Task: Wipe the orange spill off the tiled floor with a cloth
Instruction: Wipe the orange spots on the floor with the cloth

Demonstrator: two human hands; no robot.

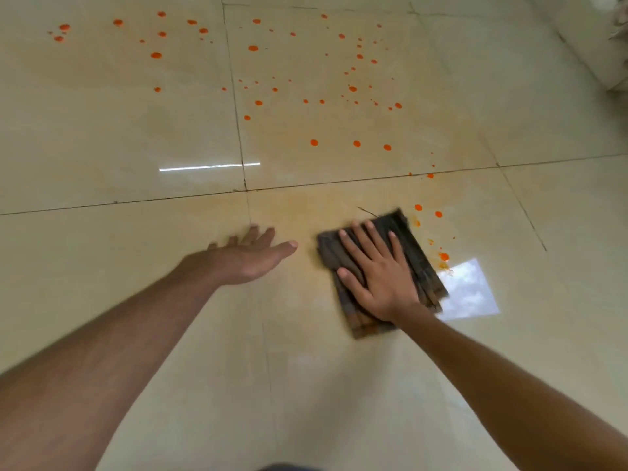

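Note:
A dark folded cloth (413, 248) lies flat on the beige tiled floor (119, 130). My right hand (377, 270) presses down on it with fingers spread. Orange drops (314, 142) dot the tiles beyond the cloth, and a few smeared drops (443, 257) sit just right of it. A faint orange haze (306, 202) marks the tile ahead of the cloth. My left hand (249, 254) hovers flat and open to the left of the cloth, holding nothing.
Dark grout lines (243, 158) cross the floor. A bright window reflection (470, 290) lies on the tile right of the cloth. A white object (616, 45) stands at the far right edge.

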